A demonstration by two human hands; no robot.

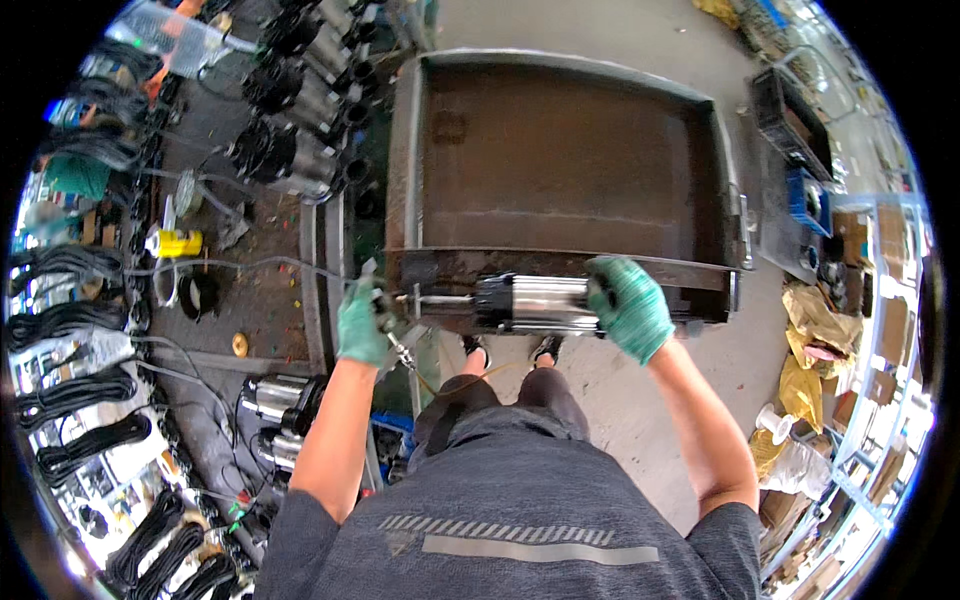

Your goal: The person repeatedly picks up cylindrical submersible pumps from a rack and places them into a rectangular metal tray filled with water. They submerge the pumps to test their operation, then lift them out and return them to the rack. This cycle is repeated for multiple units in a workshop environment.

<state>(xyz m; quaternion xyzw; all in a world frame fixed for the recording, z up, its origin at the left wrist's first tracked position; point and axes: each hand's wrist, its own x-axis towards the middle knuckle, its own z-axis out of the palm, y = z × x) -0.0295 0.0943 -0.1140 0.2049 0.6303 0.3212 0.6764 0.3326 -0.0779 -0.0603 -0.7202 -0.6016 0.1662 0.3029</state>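
A submersible pump or motor (550,303) with a shiny steel cylinder and a black end lies sideways across the near edge of a metal trough. My right hand (632,308), in a green glove, is closed round its right end. From the pump's black left end a thin metal rod (445,299) points toward my left hand (362,325), also gloved in green. That hand is closed on a small metal air tool (398,345), seemingly an air gun, with a silver hose fitting. A thin yellowish hose (428,386) trails from the fitting toward my lap. The fingers partly hide the tool.
The large brown metal trough (570,150) lies ahead. On the left, a dark workbench (250,325) bears several steel pumps (300,160), a yellow item (175,243) and coiled black cables (75,395). Blue shelving (860,440), sacks (800,390) and a black crate (790,125) stand right.
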